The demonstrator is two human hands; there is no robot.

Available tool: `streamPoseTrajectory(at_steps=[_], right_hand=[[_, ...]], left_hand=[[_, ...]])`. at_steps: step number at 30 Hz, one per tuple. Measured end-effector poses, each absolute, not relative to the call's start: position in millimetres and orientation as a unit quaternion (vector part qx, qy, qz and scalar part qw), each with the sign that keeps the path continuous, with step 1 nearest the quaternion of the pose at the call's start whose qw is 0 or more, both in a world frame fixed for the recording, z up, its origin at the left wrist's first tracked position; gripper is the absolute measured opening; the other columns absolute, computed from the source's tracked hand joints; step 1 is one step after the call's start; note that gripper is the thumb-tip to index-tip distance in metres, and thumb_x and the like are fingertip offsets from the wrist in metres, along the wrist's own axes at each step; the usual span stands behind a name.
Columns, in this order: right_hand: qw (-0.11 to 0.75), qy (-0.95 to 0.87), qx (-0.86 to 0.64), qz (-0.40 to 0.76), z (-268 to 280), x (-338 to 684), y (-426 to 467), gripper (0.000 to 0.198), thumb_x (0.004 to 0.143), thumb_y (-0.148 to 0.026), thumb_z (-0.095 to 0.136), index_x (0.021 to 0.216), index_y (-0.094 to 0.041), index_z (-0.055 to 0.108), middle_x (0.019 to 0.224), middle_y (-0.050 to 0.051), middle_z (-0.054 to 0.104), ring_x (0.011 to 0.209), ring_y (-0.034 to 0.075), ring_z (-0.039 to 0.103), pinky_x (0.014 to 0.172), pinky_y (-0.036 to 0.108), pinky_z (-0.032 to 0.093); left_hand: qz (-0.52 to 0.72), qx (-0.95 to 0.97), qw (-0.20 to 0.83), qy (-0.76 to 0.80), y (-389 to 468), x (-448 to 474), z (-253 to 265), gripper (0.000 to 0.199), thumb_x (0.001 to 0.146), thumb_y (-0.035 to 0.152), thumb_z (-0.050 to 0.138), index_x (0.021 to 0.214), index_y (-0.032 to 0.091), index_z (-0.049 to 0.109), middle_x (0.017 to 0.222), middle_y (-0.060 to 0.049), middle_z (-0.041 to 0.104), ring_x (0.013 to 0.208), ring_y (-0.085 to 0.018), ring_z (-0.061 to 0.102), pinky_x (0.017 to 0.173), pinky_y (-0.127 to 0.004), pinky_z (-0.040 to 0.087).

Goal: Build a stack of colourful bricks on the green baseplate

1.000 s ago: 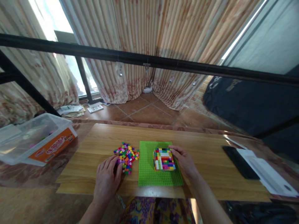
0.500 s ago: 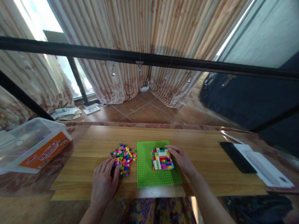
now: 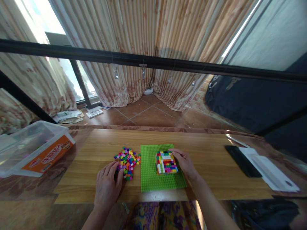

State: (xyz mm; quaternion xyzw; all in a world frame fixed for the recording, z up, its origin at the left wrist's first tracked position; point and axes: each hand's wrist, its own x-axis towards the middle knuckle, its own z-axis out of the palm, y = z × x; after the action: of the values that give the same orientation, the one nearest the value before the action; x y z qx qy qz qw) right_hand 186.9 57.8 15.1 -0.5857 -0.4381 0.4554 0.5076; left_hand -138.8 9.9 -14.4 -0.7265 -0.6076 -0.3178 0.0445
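A square block built of many-coloured toy bricks (image 3: pixel 166 163) stands on a green studded baseplate (image 3: pixel 148 182). My right hand (image 3: pixel 185 163) is at its far right corner, fingers closed against the edge; whether a small loose brick is under the fingertips cannot be seen. Left of the baseplate, loose small bricks (image 3: pixel 128 161) lie in a pile on the wooden table (image 3: pixel 79 172). My left hand (image 3: pixel 109 180) rests at the pile's near left edge, its fingers curved and the thumb apart from them. Its fingertips are partly hidden.
A clear plastic bin with an orange label (image 3: pixel 49 153) stands at the left. On the table's right side lie a black flat object (image 3: pixel 242 161) and a white tray-like piece (image 3: pixel 268 169). A black bar (image 3: pixel 153 60) crosses in front of the curtains (image 3: pixel 134 28).
Both hands stay almost where they were, the right still at the block's corner and the left at the pile. The view has shifted very slightly.
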Motion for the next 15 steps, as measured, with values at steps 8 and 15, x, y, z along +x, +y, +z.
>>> streamPoseTrajectory(at_steps=[8, 15], right_hand=[[0.496, -0.447, -0.589, 0.456, 20.0, 187.7, 55.3, 0.045, 0.066, -0.057, 0.072, 0.087, -0.017, 0.078, 0.08, 0.006, 0.075, 0.068, 0.019, 0.065, 0.064, 0.029, 0.05], [0.489, -0.446, -0.584, 0.469, 15.1, 192.6, 53.1, 0.043, 0.067, -0.055, 0.074, 0.089, -0.019, 0.077, 0.086, 0.006, 0.076, 0.076, 0.021, 0.068, 0.073, 0.033, 0.054]], left_hand=[[-0.319, -0.712, 0.013, -0.625, 7.3, -135.4, -11.9, 0.029, 0.094, 0.038, 0.049, 0.113, 0.019, 0.061, 0.115, -0.011, 0.068, 0.107, -0.028, 0.061, 0.095, -0.046, 0.045], [-0.329, -0.7, -0.016, -0.633, 4.0, -131.6, -7.1, 0.028, 0.093, 0.035, 0.051, 0.113, 0.019, 0.062, 0.117, -0.011, 0.068, 0.111, -0.027, 0.06, 0.096, -0.046, 0.045]])
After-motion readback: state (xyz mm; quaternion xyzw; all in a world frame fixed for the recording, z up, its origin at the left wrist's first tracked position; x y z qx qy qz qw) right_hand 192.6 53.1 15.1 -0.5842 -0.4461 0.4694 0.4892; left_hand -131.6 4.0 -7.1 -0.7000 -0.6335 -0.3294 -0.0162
